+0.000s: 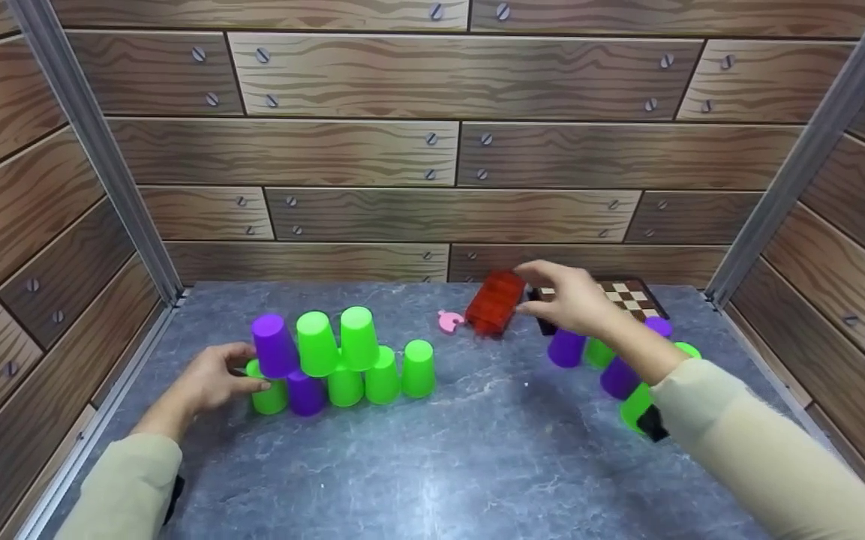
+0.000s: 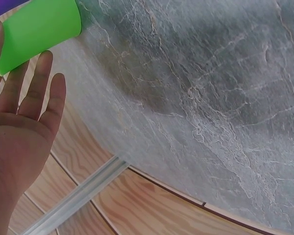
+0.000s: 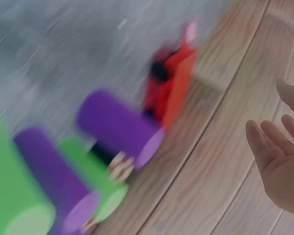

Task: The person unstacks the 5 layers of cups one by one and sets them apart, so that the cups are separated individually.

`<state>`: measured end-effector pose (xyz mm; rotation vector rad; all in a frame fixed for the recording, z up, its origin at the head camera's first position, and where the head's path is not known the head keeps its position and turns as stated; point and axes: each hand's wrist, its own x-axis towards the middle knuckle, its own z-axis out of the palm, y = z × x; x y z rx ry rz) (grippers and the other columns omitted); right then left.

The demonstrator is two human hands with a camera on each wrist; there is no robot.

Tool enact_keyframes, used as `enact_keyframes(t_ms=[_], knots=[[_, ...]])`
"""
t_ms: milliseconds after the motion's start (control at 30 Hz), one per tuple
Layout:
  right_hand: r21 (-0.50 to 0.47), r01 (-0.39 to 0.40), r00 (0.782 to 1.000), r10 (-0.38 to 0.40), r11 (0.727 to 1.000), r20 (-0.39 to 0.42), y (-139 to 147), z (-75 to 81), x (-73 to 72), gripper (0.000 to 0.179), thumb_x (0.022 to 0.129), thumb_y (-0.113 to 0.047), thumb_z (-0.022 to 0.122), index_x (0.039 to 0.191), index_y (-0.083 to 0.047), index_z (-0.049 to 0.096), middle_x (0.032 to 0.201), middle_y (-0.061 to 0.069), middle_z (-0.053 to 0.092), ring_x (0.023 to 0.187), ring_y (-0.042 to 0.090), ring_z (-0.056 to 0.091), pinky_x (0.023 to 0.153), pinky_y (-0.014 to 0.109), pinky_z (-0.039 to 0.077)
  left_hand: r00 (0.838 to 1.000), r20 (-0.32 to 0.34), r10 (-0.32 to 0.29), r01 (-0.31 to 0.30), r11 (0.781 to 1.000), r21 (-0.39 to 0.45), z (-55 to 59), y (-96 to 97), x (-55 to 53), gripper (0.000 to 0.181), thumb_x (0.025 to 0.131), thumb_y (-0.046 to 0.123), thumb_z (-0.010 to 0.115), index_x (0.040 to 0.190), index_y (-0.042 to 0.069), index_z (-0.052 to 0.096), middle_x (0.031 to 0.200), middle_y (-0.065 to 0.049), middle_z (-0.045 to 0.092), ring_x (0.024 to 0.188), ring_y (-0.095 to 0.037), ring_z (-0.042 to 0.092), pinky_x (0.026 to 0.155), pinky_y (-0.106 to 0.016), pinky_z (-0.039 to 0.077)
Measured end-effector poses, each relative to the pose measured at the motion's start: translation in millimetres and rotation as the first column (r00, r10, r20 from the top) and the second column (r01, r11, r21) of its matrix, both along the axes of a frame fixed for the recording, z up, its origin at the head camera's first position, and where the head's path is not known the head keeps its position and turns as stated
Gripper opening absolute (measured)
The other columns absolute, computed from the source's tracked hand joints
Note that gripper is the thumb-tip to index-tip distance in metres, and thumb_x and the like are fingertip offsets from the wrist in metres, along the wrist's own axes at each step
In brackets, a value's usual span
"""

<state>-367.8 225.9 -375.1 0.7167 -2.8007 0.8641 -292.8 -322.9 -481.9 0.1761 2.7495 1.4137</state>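
Note:
Upside-down cups stand in two tiers at the left: a bottom row with a green cup (image 1: 268,397) at its left end and a purple cup (image 1: 306,394) beside it. On top are a purple cup (image 1: 274,346) and two green cups, the nearer-left one (image 1: 316,345) beside the other (image 1: 358,339). My left hand (image 1: 211,381) is around the end green cup, fingers fairly straight; in the left wrist view they lie alongside the green cup (image 2: 41,34). My right hand (image 1: 571,300), holding nothing, hovers with fingers spread over the right-hand cups, near a purple cup (image 1: 566,348).
A red translucent box (image 1: 495,302) and a small pink piece (image 1: 450,322) lie at the back middle. Behind the right cups is a checkered board (image 1: 631,298). More green and purple cups, including a green cup (image 1: 633,409), stand partly under my right forearm. Wood-patterned walls enclose the table.

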Motion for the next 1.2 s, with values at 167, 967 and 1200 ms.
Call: enact_keyframes(t_ms=[167,967,1200], knots=[[-0.026,-0.077,0.997,0.077,0.997,0.013,-53,8.6,13.2,0.062,0.089,-0.024,0.088,0.144,-0.010,0.063,0.135,0.012,0.070,0.114,0.033,0.071,0.101,0.053,0.056,1.000,-0.012,-0.013,0.013,1.000,-0.012,-1.3,0.6,-2.2,0.051,0.083,0.010,0.092,0.125,-0.007,0.069,0.118,-0.019,0.074,0.115,-0.042,0.069,0.094,-0.047,0.061],[-0.151,-0.178,0.981,0.187,0.972,0.048,-211,-29.6,25.4,0.064,0.092,-0.028,0.086,0.149,-0.015,0.060,0.142,0.011,0.067,0.135,0.029,0.061,0.108,0.047,0.053,1.000,-0.014,-0.006,0.005,0.999,-0.038,-1.1,-3.7,-3.1,0.048,0.084,0.010,0.091,0.123,-0.005,0.069,0.119,-0.020,0.074,0.114,-0.042,0.069,0.096,-0.050,0.060],[-0.165,-0.165,0.982,0.177,0.972,0.062,-223,-44.3,26.8,0.067,0.092,-0.027,0.086,0.152,-0.014,0.057,0.144,0.009,0.065,0.130,0.028,0.063,0.110,0.046,0.051,1.000,-0.019,0.003,-0.004,0.999,-0.043,-1.8,-4.0,-3.3,0.050,0.083,0.012,0.092,0.124,-0.005,0.069,0.119,-0.019,0.074,0.114,-0.040,0.069,0.098,-0.050,0.059]])
